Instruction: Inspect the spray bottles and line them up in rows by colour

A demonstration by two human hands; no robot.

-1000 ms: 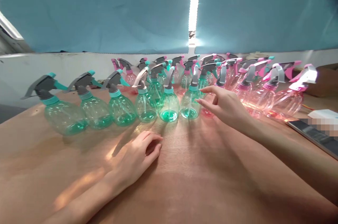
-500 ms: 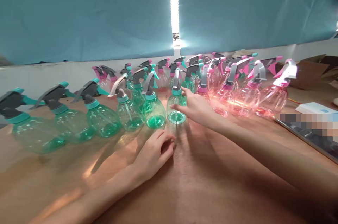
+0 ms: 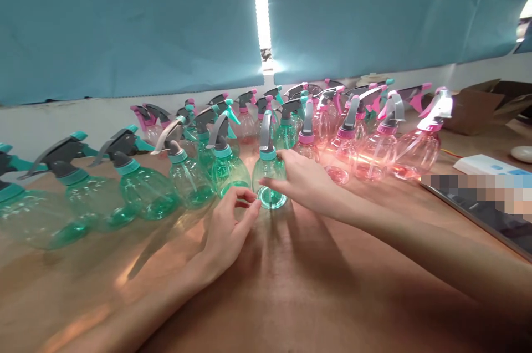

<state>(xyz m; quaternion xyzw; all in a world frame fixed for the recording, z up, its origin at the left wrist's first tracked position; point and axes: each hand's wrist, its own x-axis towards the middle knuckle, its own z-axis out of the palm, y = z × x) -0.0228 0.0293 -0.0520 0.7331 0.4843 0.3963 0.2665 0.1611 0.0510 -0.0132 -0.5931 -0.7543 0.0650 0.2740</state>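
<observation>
A green spray bottle with a grey trigger head and a turquoise collar stands upright at the middle of the front row. My right hand is around its right side, thumb across the front and fingers behind. My left hand is at the lower left of that bottle, fingers loosely curved and a little apart from the thumb, with nothing seen between them. Its fingertips are close to the bottle's base; whether they touch it I cannot tell. Just left of it stands another green spray bottle, its base partly hidden by my left hand.
More green spray bottles line the left side, pink spray bottles the right, with several mixed ones behind. On the right lie a dark flat device, partly blurred out, a white box and a cardboard carton.
My right hand has closed in around the middle green bottle. My left hand has lifted and moved forward to near its base. The whole view has shifted slightly.
</observation>
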